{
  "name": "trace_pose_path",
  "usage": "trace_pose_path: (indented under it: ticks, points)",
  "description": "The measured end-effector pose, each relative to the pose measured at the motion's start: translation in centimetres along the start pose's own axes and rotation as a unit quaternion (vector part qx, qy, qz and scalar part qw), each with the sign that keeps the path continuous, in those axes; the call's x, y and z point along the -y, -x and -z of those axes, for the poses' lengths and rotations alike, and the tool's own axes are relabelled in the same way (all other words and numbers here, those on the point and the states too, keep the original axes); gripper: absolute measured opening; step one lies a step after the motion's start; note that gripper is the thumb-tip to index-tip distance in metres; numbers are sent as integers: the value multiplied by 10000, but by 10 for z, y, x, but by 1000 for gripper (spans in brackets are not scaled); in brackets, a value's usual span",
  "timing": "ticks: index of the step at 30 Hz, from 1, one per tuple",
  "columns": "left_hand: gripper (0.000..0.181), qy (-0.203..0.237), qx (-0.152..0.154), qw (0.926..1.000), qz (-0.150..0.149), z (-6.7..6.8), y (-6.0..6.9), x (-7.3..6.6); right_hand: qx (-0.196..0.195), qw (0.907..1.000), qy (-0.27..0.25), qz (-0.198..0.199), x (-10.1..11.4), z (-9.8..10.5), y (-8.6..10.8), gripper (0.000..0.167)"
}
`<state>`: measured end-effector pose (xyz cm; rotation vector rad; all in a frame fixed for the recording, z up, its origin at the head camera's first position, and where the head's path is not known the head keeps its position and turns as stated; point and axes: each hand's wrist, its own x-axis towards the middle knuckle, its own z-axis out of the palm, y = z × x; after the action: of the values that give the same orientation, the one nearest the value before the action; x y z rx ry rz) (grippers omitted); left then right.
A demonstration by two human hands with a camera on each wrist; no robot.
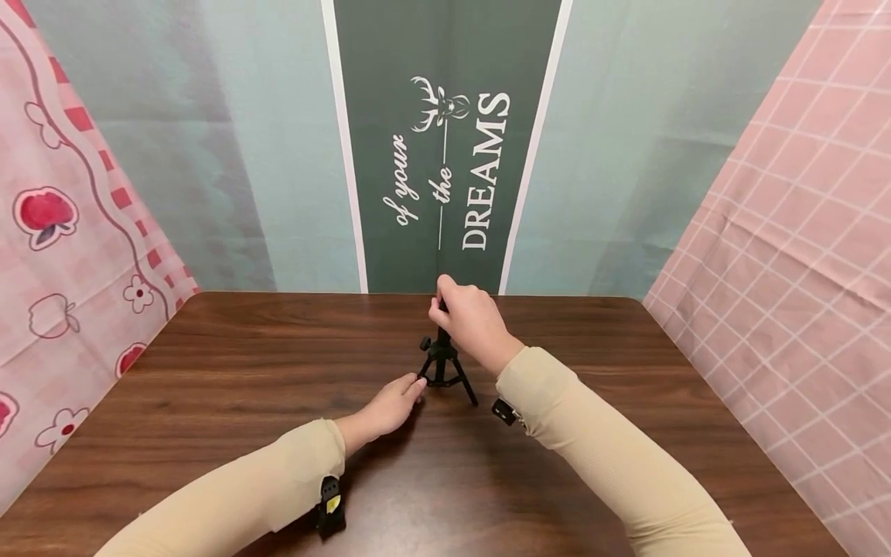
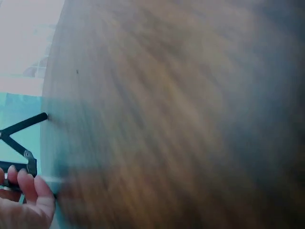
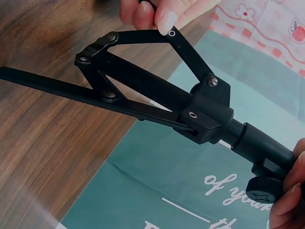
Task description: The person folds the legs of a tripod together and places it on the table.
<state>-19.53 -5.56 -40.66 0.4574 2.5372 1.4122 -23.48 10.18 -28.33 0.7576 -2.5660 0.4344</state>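
A small black tripod point(image 1: 441, 352) stands with its legs spread near the table's far middle. My right hand point(image 1: 476, 321) grips the top of its column, above a side knob point(image 1: 425, 343). One leg at the left is pinched by my left hand point(image 1: 391, 404). In the right wrist view the hinged braces and collar point(image 3: 207, 117) of the tripod show closely, with left-hand fingers point(image 3: 167, 14) on a leg and right-hand fingers point(image 3: 290, 191) beside the round knob point(image 3: 265, 190). The left wrist view shows the left hand point(image 2: 28, 205) at a leg joint.
The brown wooden table point(image 1: 209, 371) reaches back to a green and pale blue curtain point(image 1: 445, 263) with white lettering. Pink patterned cloths hang at the left point(image 1: 90, 232) and right point(image 1: 800, 232). Dark wrist devices sit under both sleeves.
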Motion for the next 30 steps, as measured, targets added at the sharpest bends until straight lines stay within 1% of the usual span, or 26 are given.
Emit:
trace_pose_path:
  ticks: [2,3,4,5,6,7,8,10,11,12,13,14,15,18,25,30]
  points:
    - [28,189,111,9998,-5,0,0,1,6,10000,26,-21,-1,0,1,12]
    - [26,138,151,9998,-34,1,-1,1,10,10000,58,-26,-1,0,1,12]
    - [24,-28,189,9998,-110,3,-1,0,13,10000,91,-22,-1,0,1,12]
    - [23,-285,195,9992,-203,5,-1,-1,16,9999,120,-17,-2,0,1,12]
    - [22,-666,178,9972,-294,7,-1,-2,18,9999,145,-9,-2,0,1,12]
    - [21,-1124,141,9928,-388,9,-1,-4,26,9999,164,6,-1,-1,1,12]
    - [21,-1604,95,9859,-458,11,0,-6,28,9998,178,18,-1,0,1,12]
    - [22,-2514,13,9663,-551,14,0,-10,26,9998,197,27,-1,0,0,12]
    - [23,-2856,-17,9568,-546,15,-1,-12,33,9998,194,21,0,0,0,12]
    - [25,-3145,-20,9477,-537,15,-1,-13,52,9998,197,15,0,0,0,12]
    - [27,-3321,4,9418,-527,15,-2,-14,71,9998,196,11,0,0,-1,12]
    - [30,-3423,52,9381,-519,16,-2,-15,89,9998,183,0,0,-1,-1,12]
    - [32,-3478,86,9360,-525,16,-3,-15,108,9998,166,-5,1,-1,-1,12]
    - [35,-3533,112,9334,-618,16,-4,-15,156,9998,100,-22,1,-1,-3,12]
    - [34,-3404,-78,9349,-997,14,-4,-11,149,9999,-48,-47,-1,1,-3,12]
    - [30,-3345,-85,9361,-1083,12,-5,-8,191,9997,-123,-36,-3,1,-2,13]
